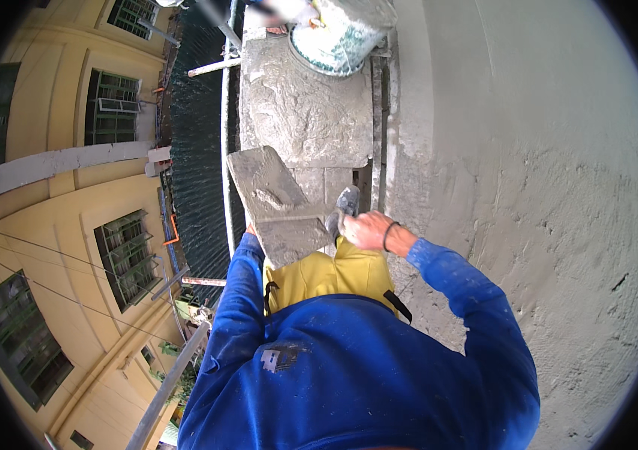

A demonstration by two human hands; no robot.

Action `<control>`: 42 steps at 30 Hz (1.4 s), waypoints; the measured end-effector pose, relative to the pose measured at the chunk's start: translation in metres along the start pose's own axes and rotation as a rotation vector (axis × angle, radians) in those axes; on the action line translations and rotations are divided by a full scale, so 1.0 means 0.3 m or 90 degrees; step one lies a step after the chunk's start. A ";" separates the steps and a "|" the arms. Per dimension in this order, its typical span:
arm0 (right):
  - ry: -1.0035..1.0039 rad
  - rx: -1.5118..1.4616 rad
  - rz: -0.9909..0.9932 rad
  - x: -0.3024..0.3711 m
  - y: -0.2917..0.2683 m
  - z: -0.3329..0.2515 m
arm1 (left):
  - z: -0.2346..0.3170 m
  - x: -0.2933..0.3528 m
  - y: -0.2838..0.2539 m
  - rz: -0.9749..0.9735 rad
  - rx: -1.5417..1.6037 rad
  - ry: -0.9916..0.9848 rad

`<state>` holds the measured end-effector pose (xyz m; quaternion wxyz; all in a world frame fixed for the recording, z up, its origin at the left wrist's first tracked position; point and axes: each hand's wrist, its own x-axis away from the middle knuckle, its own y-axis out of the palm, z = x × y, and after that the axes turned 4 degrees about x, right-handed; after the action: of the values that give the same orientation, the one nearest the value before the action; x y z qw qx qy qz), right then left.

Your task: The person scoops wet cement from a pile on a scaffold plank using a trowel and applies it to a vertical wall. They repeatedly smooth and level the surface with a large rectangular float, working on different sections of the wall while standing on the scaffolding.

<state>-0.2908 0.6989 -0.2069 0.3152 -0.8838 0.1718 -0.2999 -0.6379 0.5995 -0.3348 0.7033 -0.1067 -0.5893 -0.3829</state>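
A flat, mortar-smeared board (266, 180) is held up in front of my body, with a lump of wet mortar on it. My left hand (250, 229) supports it from below; only a sliver of skin shows and the fingers are hidden. Closed beside the board's right edge is my right hand (368, 229), wearing a dark wristband. It grips what looks like a plastering trowel (294, 238), whose mortar-coated flat blade lies over the near part of the board; the handle is hidden in my fingers. A dusty grey shoe (348, 199) shows just beyond my right hand.
A mortar-crusted platform (304, 105) runs ahead, bearing a whitish bucket (341, 45). Another person's blurred arm (289, 9) is beside it. A plastered wall (529, 187) rises right. Scaffold poles (225, 150) and dark netting (195, 127) line the left, before a yellow building (64, 187).
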 end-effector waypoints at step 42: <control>0.593 -0.131 0.071 -1.156 0.801 1.020 | 0.151 -1.289 -0.448 -0.195 0.249 -0.119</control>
<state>-0.3870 0.8304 -0.7021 0.1311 -0.6716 0.3704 -0.6281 -0.7658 0.6944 -0.7148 0.5869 0.0870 -0.7238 -0.3523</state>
